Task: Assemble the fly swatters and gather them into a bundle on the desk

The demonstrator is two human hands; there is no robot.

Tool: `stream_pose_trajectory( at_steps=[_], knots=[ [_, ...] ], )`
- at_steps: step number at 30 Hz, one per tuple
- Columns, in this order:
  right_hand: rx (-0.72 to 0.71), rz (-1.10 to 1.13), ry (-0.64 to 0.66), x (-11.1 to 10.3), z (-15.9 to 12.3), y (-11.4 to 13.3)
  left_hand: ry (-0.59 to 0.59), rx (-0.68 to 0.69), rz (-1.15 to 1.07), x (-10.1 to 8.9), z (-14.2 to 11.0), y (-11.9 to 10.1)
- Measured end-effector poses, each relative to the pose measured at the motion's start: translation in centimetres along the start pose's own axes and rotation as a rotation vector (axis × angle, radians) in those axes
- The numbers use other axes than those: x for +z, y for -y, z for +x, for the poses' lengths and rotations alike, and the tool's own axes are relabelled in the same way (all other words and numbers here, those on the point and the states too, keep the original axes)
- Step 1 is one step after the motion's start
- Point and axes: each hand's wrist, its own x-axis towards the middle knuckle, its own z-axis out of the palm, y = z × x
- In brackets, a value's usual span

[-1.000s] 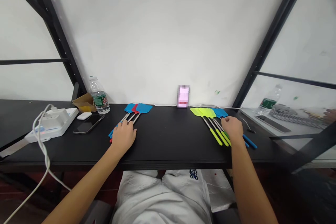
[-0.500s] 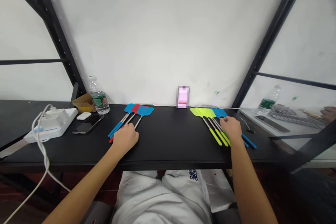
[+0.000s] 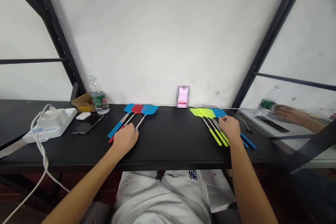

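Note:
My left hand [image 3: 126, 138] is closed around the handle of a blue fly swatter [image 3: 149, 109], whose flat head points away and to the right. Just left of it lie a red fly swatter [image 3: 137, 109] and blue ones with blue handles [image 3: 115, 129]. On the right, my right hand [image 3: 230, 127] has curled fingers on the metal rods below a blue swatter head [image 3: 218, 112]; which rod it grips is partly hidden. Blue handles [image 3: 248, 140] stick out beyond its right side. Several yellow-green fly swatters [image 3: 207, 113] fan out to its left.
The black desk [image 3: 168, 140] meets a white wall. At left are a water bottle [image 3: 99, 98], cardboard box [image 3: 84, 103], dark phone [image 3: 88, 124], white case [image 3: 83, 116] and power strip [image 3: 56, 124]. Another phone [image 3: 183, 97] leans on the wall. Someone's hand [image 3: 290, 113] shows behind the right panel.
The blue swatter in my left hand has tilted and shifted right, away from the red one. My right hand moved very slightly left. The other person's hand reached further into view.

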Motion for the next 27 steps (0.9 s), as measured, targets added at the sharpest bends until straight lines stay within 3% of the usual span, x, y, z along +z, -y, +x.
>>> stream_pose_trajectory(
  at_steps=[6,9,13,17,20,23,27],
  knots=[
    [-0.154,0.210,-0.211,-0.7,-0.7,1.3,-0.155,0.089,-0.214,-0.2,-0.2,-0.5],
    [-0.242,0.422,-0.221,-0.7,-1.7,3.4,-0.206,0.217,-0.372,-0.3,-0.7,-0.8],
    [-0.361,0.665,-0.034,0.4,-4.3,7.5,-0.191,0.408,-0.485,-0.6,-1.2,-0.9],
    [-0.691,0.600,0.172,1.8,-7.6,11.2,-0.179,0.531,-0.517,-0.9,-1.3,-0.8],
    [-0.799,0.594,0.306,2.3,-9.6,12.8,-0.169,0.579,-0.532,-1.0,-1.7,-1.2],
    [-0.825,0.625,0.431,2.6,-10.8,13.4,-0.155,0.632,-0.543,-1.1,-2.3,-2.2],
    [-0.751,0.738,0.563,2.8,-11.5,13.8,-0.146,0.722,-0.503,-1.0,-3.2,-3.5]
  ],
)
